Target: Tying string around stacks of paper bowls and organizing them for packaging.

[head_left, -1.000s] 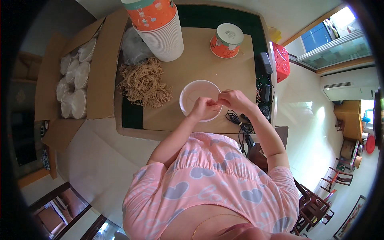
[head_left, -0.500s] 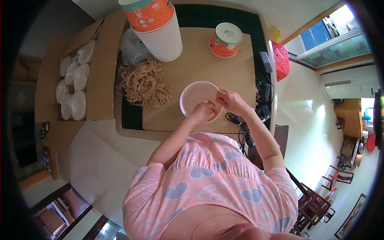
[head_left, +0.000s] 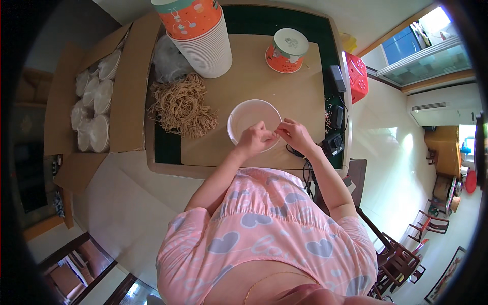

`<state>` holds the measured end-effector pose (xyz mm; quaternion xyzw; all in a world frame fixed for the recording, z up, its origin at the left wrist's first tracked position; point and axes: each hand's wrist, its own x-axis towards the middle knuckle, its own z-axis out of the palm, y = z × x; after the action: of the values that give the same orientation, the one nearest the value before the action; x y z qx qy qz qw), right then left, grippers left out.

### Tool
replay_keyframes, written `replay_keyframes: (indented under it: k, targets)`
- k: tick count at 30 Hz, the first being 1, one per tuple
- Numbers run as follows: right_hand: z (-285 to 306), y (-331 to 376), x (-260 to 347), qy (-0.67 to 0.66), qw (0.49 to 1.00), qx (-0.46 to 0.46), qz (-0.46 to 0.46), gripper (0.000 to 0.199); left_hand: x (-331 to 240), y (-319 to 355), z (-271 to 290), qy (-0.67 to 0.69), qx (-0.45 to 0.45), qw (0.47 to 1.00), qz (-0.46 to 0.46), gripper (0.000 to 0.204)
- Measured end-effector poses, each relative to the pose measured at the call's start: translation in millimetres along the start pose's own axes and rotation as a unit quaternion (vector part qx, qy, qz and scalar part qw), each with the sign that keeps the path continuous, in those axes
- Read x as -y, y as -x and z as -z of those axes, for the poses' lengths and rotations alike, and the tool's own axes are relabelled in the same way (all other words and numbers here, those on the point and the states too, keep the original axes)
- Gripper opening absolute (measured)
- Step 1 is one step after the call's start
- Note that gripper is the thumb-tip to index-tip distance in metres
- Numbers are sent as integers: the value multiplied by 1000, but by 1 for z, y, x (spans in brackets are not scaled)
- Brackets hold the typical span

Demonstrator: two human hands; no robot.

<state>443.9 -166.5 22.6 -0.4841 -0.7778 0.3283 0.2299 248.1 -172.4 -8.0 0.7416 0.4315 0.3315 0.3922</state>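
A white round paper tub (head_left: 248, 113) stands with its mouth up on the brown board in front of me. Over its near right rim, my left hand (head_left: 255, 139) and my right hand (head_left: 295, 136) meet with fingertips pinched close together. Whatever lies between those fingers is too small to name. Left of the tub lies a loose tangle of tan paper twine (head_left: 184, 108). Behind it rises a tall stack of nested paper tubs (head_left: 204, 51), orange and green on the outermost one. An orange and green paper tub (head_left: 286, 56) rests upside down at the back right.
An open cardboard box (head_left: 129, 86) on the left holds several wrapped stacks of white round pieces (head_left: 101, 96). Clear plastic wrap (head_left: 172, 60) bunches beside the stack. Black adapters (head_left: 333, 145) and cables line the table's right edge. A red plastic stool (head_left: 357, 76) stands beyond it.
My left hand has risen from inside the tub toward its rim. My right hand has lowered slightly to the right, and the fingertips are now nearly level.
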Motion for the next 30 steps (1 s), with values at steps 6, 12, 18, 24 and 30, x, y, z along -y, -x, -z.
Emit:
replay_keyframes:
  k: [6, 12, 18, 24, 30]
  targets:
    - [-4, 3, -2, -15, 999, -10, -30, 8, -9, 3, -3, -206, 29, 973, -95, 13]
    - [-10, 3, -5, -9, 999, -36, -24, 9, -10, 2, -18, -318, 25, 944, -83, 7]
    - [-21, 7, 0, -60, 993, -77, -72, 8, -2, 7, -23, -113, -14, 993, 8, 11]
    - [-40, 14, 8, -81, 973, -193, -99, 7, 13, 0, -12, 564, 21, 719, 406, 11]
    - [-52, 17, 16, -121, 944, -283, -116, 8, 8, -5, -11, 614, -1, 648, 450, 9]
